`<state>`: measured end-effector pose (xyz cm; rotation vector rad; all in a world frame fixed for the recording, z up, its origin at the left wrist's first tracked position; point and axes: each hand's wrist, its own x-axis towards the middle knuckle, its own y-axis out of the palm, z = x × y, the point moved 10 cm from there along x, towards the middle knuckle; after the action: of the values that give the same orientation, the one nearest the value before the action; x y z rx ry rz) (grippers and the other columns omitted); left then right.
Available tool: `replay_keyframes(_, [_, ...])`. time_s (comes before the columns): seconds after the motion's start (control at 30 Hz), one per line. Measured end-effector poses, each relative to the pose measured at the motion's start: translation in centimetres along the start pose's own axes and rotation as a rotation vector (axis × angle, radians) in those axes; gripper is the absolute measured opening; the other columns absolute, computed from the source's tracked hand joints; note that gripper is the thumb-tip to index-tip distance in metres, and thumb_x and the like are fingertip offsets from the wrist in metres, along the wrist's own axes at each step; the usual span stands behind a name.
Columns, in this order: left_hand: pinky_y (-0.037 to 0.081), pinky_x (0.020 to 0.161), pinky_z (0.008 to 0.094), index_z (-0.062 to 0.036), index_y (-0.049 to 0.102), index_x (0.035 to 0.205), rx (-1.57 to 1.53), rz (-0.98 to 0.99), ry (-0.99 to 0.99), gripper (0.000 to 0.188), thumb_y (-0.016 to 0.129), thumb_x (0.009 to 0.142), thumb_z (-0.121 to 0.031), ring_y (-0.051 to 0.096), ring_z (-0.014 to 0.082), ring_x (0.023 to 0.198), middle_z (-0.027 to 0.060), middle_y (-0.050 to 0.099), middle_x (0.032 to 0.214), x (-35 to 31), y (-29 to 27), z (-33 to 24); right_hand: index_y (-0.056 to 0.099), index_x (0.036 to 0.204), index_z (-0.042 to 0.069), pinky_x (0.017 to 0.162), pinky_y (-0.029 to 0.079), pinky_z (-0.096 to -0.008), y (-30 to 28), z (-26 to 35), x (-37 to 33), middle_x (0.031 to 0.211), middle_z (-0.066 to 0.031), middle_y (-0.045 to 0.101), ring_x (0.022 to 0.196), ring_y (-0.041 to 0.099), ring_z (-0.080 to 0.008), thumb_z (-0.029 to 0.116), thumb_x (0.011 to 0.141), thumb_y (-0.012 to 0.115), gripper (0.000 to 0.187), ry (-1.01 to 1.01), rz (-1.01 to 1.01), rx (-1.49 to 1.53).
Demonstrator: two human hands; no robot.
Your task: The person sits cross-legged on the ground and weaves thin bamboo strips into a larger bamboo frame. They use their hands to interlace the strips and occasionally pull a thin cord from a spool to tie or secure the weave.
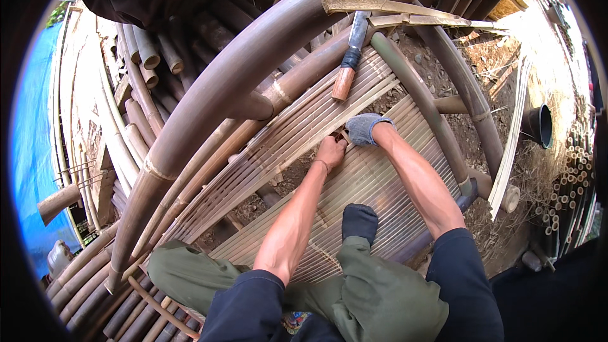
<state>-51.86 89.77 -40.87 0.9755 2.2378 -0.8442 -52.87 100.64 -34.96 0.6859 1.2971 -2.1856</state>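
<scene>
My bare left hand (330, 154) and my right hand (365, 130), in a grey-blue glove, almost meet over the gap in a bamboo slat seat (392, 177). The left fingers are pinched together at the edge of the gap. Curled fingers show on the gloved hand too. A small pale piece, perhaps a thin strip, shows between the hands, too small to make out. Just beyond them, a large knife (346, 78) with a wooden handle and dark wrapping lies across the slats. Split bamboo strips (392, 7) rest over its blade end.
A thick curved bamboo pole (253, 57) arches along the left of the seat. Bamboo rails (418, 82) frame its right side. My sock-covered foot (359, 221) stands on the slats. A black bucket (538, 125) and bundled bamboo tubes (567, 193) are at right; cut poles (145, 50) pile at left.
</scene>
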Motion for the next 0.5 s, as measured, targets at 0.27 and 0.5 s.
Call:
replay_keyframes(0.27, [0.048,0.084,0.0290,-0.0013,0.074,0.094,-0.327,-0.191,0.084,0.021,0.071,0.084,-0.020,0.064,0.0175,0.094,0.0076,0.070,0.101,-7.3,-3.1,-3.3,0.073,0.104,0.015,0.086,0.050,-0.0451,-7.2,3.4,-13.9,0.098,-0.0124,0.067,0.090,0.065,-0.0317,0.024,0.080,0.068,0.026,0.073,-0.823,-0.066])
replay_keyframes(0.5, [0.044,0.095,0.0285,-0.0013,0.076,0.089,-0.249,0.143,0.225,0.014,0.071,0.083,-0.013,0.055,0.0169,0.111,0.0104,0.061,0.115,-7.4,-2.6,-6.1,0.067,0.120,0.016,0.097,0.046,-0.0434,-3.8,4.5,-14.9,0.119,-0.0125,0.063,0.110,0.059,-0.0337,0.018,0.078,0.071,0.043,0.007,-0.795,0.233])
